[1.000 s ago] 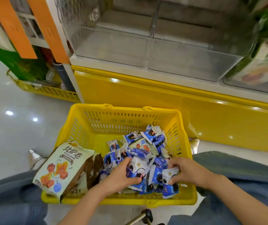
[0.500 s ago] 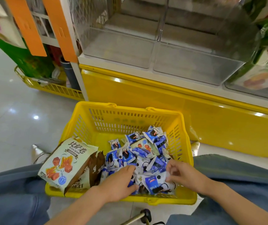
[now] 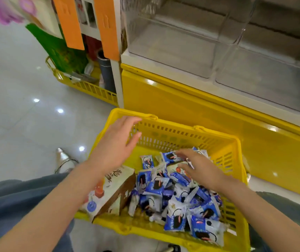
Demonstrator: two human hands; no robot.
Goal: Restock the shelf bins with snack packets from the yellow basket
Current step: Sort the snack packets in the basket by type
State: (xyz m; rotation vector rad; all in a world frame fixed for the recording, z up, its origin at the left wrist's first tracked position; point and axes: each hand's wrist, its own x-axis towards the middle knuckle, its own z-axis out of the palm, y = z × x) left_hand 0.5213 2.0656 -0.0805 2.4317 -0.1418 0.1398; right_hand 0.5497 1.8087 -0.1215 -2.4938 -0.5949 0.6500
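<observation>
The yellow basket (image 3: 181, 131) sits on the floor between my knees. A heap of several small blue-and-white snack packets (image 3: 174, 195) fills its right half. A larger white-and-brown snack bag (image 3: 109, 190) leans in its left corner. My left hand (image 3: 116, 142) hovers above the basket's far left corner, fingers spread, holding nothing. My right hand (image 3: 200, 170) is blurred, spread flat over the far side of the packet heap, with nothing visibly gripped. Clear shelf bins (image 3: 181, 48) stand above the yellow shelf base (image 3: 191, 113), with nothing in them.
A second yellow basket (image 3: 89, 88) with green bags stands on the floor at the left, beside a white shelf post (image 3: 117, 82) with orange tags. Glossy grey floor tiles lie to the left. My knees in blue jeans flank the basket.
Both hands have come up out of the packet heap. My left hand rose toward the basket's far left corner; my right hand slid to the far side of the heap. The camera tilted right.
</observation>
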